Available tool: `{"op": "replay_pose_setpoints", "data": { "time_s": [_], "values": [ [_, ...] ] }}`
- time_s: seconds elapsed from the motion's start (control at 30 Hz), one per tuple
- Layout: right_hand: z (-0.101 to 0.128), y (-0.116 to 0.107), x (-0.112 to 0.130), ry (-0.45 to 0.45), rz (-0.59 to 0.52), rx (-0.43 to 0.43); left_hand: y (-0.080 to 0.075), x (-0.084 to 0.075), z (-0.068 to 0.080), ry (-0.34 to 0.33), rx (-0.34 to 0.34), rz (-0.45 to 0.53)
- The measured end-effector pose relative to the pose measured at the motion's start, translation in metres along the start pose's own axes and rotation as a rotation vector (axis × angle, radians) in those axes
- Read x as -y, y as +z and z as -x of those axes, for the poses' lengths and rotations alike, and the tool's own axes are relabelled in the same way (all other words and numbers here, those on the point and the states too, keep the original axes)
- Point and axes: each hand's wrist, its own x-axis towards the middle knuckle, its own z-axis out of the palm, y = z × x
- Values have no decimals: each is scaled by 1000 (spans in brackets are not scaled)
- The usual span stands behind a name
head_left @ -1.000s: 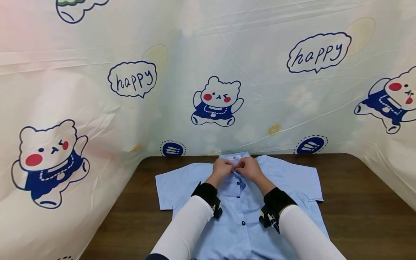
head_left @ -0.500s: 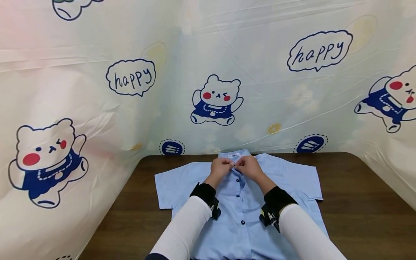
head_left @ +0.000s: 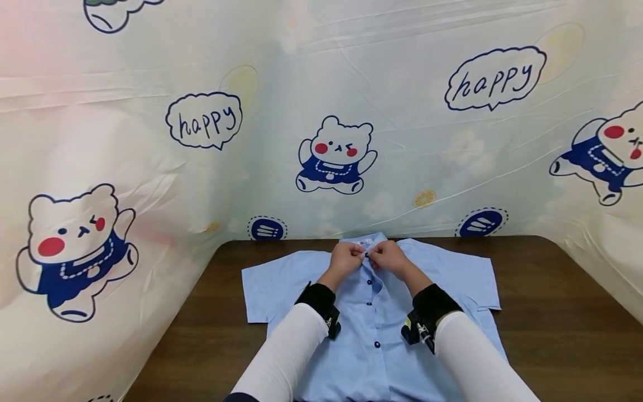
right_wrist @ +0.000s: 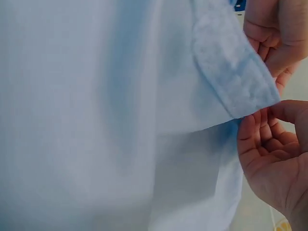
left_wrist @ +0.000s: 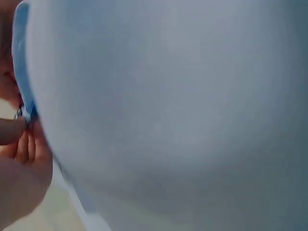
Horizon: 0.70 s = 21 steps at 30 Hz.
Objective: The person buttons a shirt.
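A light blue short-sleeved shirt (head_left: 351,346) lies front up, its collar (head_left: 377,240) at the far end. Dark buttons run down its front; the top button (head_left: 367,255) shows between the two hands. My left hand (head_left: 345,260) pinches the shirt's front edge just below the collar. Close beside it, my right hand (head_left: 389,259) pinches the opposite front edge with thumb and fingers. In the right wrist view, my right hand (right_wrist: 276,159) holds the tip of a fabric flap (right_wrist: 236,67). Fingers hide part of the neck opening.
The shirt is spread on a dark brown wooden table (head_left: 567,312). Behind the table hangs a pale curtain (head_left: 402,111) printed with cartoon bears and "happy" bubbles. Both wrists wear black straps with small cameras (head_left: 412,329).
My right hand has shifted slightly right, away from the left fingertips. A small gap has opened between the hands, and the top button now shows there. The shirt stays in place.
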Motion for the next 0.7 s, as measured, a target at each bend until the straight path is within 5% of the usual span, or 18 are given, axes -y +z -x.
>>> {"op": "replay_pose_setpoints", "data": {
  "time_s": [0.2, 0.33, 0.5, 0.7],
  "values": [
    [-1, 2, 5, 202, -244, 52, 6, 0, 5, 182, -135, -262],
    [-3, 4, 8, 274, -354, 45, 5, -2, 8, 226, -164, -322],
    [5, -2, 9, 152, -65, 30, -7, -6, 14, 120, -117, -379],
    [29, -5, 13, 43, 291, 129, -17, -6, 26, -50, 121, -499]
  ]
}}
